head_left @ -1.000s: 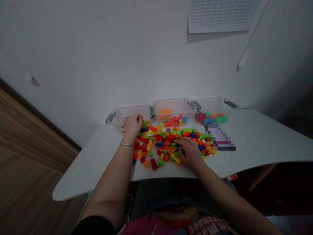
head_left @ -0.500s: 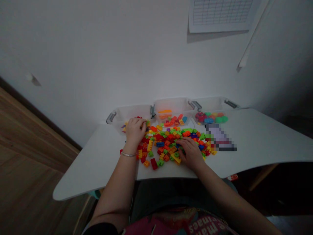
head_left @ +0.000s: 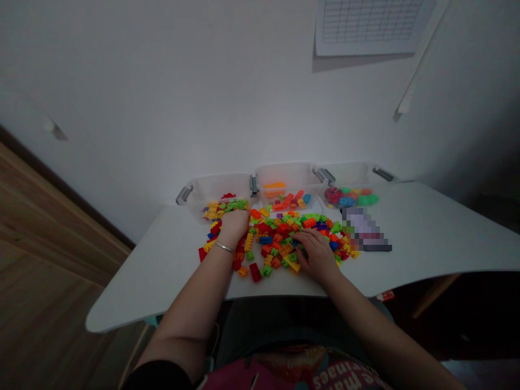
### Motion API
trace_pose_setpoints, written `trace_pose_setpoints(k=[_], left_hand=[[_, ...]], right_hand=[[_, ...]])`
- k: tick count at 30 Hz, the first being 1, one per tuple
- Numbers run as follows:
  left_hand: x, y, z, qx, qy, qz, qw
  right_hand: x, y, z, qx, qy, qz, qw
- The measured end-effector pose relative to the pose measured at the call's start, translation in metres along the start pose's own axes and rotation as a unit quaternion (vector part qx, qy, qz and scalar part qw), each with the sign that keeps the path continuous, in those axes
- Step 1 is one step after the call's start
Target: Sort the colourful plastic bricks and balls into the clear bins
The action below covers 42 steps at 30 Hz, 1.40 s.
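Bricks (head_left: 277,238) litter a table (head_left: 422,233) beside the wall (head_left: 203,97); right fingers (head_left: 312,235) spread, left fingers (head_left: 245,215) unclear.

We see a thin silver bangle (head_left: 223,246) left of centre, a black sleeve (head_left: 157,375) lower left, and a pink top (head_left: 239,374) with pale lettering (head_left: 337,375) at bottom centre.

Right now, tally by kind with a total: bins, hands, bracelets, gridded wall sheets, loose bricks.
Clear bins: 3 (left, middle, right)
Hands: 2 (left hand, right hand)
Bracelet: 1
Gridded wall sheet: 1
Loose bricks: too heaped to count
Total, bricks excluded: 7
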<state>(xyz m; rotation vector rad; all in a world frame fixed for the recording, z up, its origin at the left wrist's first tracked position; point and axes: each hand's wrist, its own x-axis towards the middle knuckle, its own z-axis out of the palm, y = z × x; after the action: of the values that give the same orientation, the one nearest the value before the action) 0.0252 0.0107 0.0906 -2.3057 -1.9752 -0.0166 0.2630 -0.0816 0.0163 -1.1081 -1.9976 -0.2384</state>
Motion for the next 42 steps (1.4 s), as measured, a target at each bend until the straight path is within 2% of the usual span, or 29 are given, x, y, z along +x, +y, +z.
trace_pose_setpoints(k=[8, 12, 14, 17, 21, 23, 25, 28, 34, 39, 42], left_hand=[[-0.003, -0.003, -0.003, -0.012, 0.038, -0.014, 0.999], [-0.003, -0.008, -0.009, -0.121, 0.098, -0.041, 0.987], [-0.005, -0.009, -0.011, -0.231, 0.136, -0.037, 0.963], [-0.017, -0.005, -0.011, -0.412, 0.166, -0.012, 0.896], [-0.046, 0.008, -0.008, -0.578, 0.102, -0.003, 0.810], [-0.060, 0.017, -0.006, -0.608, 0.071, -0.001, 0.791], [-0.070, 0.026, -0.004, -0.603, 0.062, 0.006, 0.795], [-0.078, 0.040, -0.002, -0.566, 0.072, 0.023, 0.821], [-0.081, 0.059, 0.004, -0.474, 0.134, 0.064, 0.868], [-0.081, 0.056, 0.011, -0.353, 0.182, 0.147, 0.906], [-0.079, 0.047, 0.018, -0.274, 0.197, 0.167, 0.926]], right_hand=[[-0.001, -0.001, -0.001, -0.001, -0.002, 0.001, 1.000], [-0.001, -0.002, 0.000, -0.003, -0.004, 0.004, 1.000], [-0.001, -0.002, 0.001, -0.007, -0.002, 0.005, 1.000], [0.000, -0.002, 0.000, -0.016, 0.005, 0.002, 1.000], [0.002, -0.007, -0.005, -0.024, 0.015, -0.002, 1.000], [0.005, -0.011, -0.009, -0.020, 0.017, 0.002, 1.000], [0.010, -0.017, -0.013, -0.001, 0.011, 0.010, 1.000], [0.019, -0.025, -0.016, 0.056, -0.007, 0.029, 0.998], [0.027, -0.028, -0.011, 0.146, -0.039, 0.084, 0.985], [0.024, -0.022, -0.005, 0.134, -0.052, 0.114, 0.983], [0.025, -0.015, -0.007, 0.112, -0.051, 0.133, 0.983]])
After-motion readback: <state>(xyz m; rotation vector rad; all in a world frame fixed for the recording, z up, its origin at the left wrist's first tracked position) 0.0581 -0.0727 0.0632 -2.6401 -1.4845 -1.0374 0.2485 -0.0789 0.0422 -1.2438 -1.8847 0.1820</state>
